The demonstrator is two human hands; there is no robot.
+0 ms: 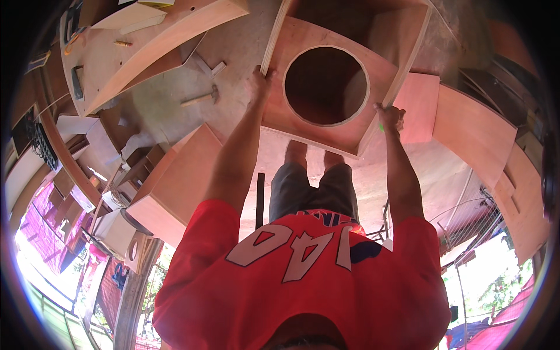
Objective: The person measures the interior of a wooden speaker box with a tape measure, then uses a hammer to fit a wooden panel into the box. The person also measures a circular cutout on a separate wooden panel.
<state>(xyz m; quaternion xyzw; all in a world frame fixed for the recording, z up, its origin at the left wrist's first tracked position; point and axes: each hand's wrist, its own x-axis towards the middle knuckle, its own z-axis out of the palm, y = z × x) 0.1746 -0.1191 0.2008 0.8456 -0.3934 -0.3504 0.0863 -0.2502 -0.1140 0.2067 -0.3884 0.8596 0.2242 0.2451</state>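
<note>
In front of my legs is an open plywood speaker box [379, 79] with a large round hole cut in its inner panel. My left hand [259, 83] is closed on the edge of its left side wall. Lower down on the opposite wall, my right hand [391, 118] grips the right edge, with something small and green at the wrist. Both arms are stretched out, and the box sits at a slant. Its dark far interior is hard to make out.
A hammer [200, 98] lies on the floor left of the box, near small wood offcuts [218, 69]. A wooden bench [99, 55] stands at the far left. Another plywood box [175, 178] is by my left arm; large panels [475, 125] stand to the right.
</note>
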